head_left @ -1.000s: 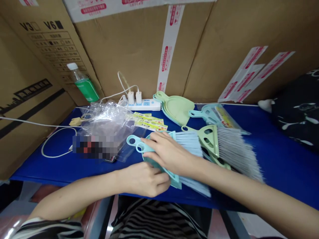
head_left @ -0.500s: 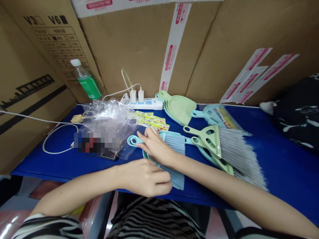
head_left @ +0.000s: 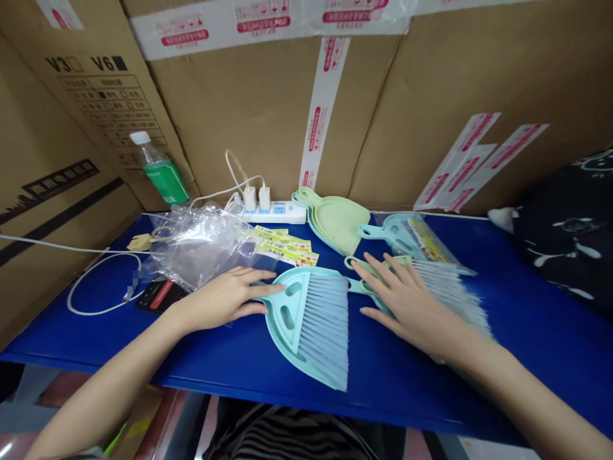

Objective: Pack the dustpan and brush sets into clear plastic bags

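My left hand (head_left: 234,294) lies over the handle end of a light-blue dustpan (head_left: 272,329), fingers stretched out and touching it; the handle is mostly hidden underneath. A light-blue hand brush (head_left: 325,326) with blue-grey bristles is nested in that dustpan. Over the green hand brushes (head_left: 390,269) to the right hovers or rests my right hand (head_left: 407,300), fingers spread; contact cannot be made out. Grey-white bristles (head_left: 454,294) stick out beyond it. A blue handle (head_left: 357,286) shows just left of the right fingers.
Stacked green and blue dustpans (head_left: 340,220) stand at the back beside a power strip (head_left: 287,212). A bagged blue set (head_left: 407,236) lies right of them. Yellow labels (head_left: 287,246), crumpled clear plastic (head_left: 201,243), a phone (head_left: 156,296) and a green-labelled bottle (head_left: 165,182) are leftward.
My hands were crossed over the blue brush and dustpan. Now the left has moved up and left to the handle, and the right has swung right to the green brushes.
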The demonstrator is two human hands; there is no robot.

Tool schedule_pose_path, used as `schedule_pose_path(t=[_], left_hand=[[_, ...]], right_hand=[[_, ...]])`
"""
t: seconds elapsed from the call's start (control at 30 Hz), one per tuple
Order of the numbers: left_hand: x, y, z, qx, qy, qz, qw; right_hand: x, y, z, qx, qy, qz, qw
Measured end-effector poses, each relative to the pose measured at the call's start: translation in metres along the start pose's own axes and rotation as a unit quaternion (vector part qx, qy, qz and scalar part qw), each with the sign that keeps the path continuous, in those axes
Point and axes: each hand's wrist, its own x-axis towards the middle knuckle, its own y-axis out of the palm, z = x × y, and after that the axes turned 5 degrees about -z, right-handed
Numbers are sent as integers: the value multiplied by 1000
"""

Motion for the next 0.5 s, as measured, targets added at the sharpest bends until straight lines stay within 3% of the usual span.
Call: schedule_pose_path(t=[0.2, 0.5], left_hand=[[-2, 0, 13, -84, 16, -5, 996], [2, 4, 8, -101, 41, -51, 993]], right_hand=[[-8, 11, -1, 9, 5, -27, 1000], [-15, 10, -14, 46, -17, -33, 998]])
